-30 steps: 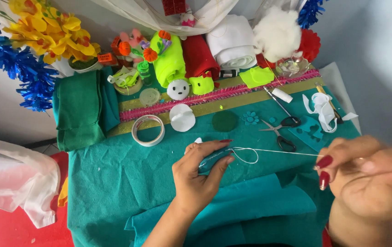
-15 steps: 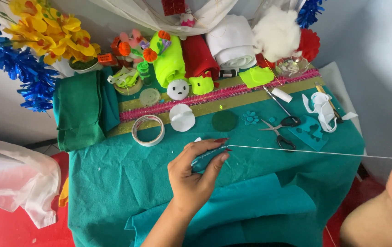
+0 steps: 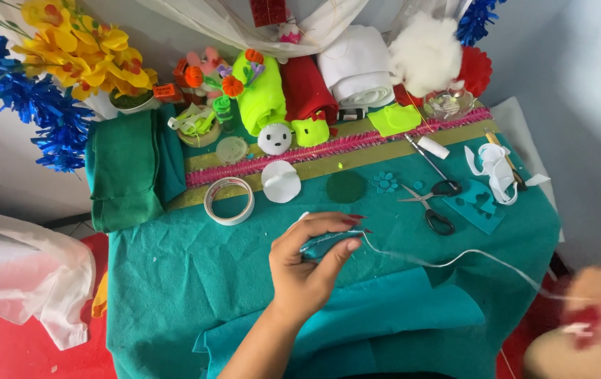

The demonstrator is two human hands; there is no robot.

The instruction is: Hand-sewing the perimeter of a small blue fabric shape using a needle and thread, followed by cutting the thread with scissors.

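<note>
The left hand (image 3: 307,267) rests near the middle of a table draped in teal felt cloth (image 3: 174,281), thumb and fingers pressed together on a small teal felt piece (image 3: 323,243). A thin white thread (image 3: 448,261) sags from that piece toward the table's right edge, ending at the right hand (image 3: 599,309) — blurred, so its grip cannot be told. Black-handled scissors (image 3: 430,196) lie beyond, toward the far right corner; a roll of clear tape (image 3: 229,201) sits toward the far left.
</note>
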